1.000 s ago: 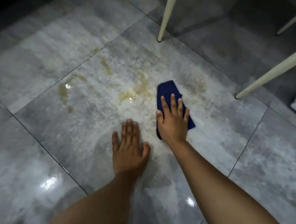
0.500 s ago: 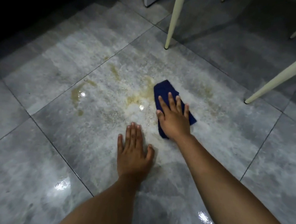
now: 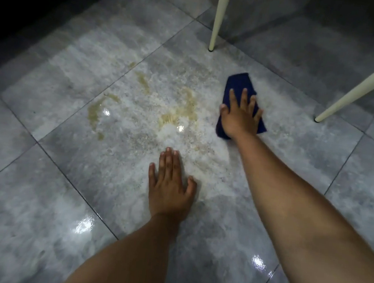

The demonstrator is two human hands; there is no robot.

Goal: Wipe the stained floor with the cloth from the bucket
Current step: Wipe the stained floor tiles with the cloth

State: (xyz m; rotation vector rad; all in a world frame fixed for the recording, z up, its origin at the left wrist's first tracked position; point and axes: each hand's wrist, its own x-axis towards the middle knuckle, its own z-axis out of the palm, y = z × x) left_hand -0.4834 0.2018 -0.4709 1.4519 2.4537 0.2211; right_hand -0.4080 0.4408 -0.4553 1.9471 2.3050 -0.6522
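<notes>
Wiping in progress: right hand (image 3: 240, 118), fingers (image 3: 243, 97) spread flat, presses the blue cloth (image 3: 240, 83) on the tiled floor (image 3: 48, 176) right of the yellowish stain (image 3: 179, 112); left hand (image 3: 170, 188), fingers together, braces. Next stroke should sweep leftward across the stain.

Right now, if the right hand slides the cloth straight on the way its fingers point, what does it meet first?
Probably nothing soon: the right hand on the cloth points between two chair legs, nearer the left one; only bare tile shows ahead.

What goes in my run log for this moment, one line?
right hand: flat on blue cloth | left hand: braced on floor | yellow stains: unwiped
</notes>
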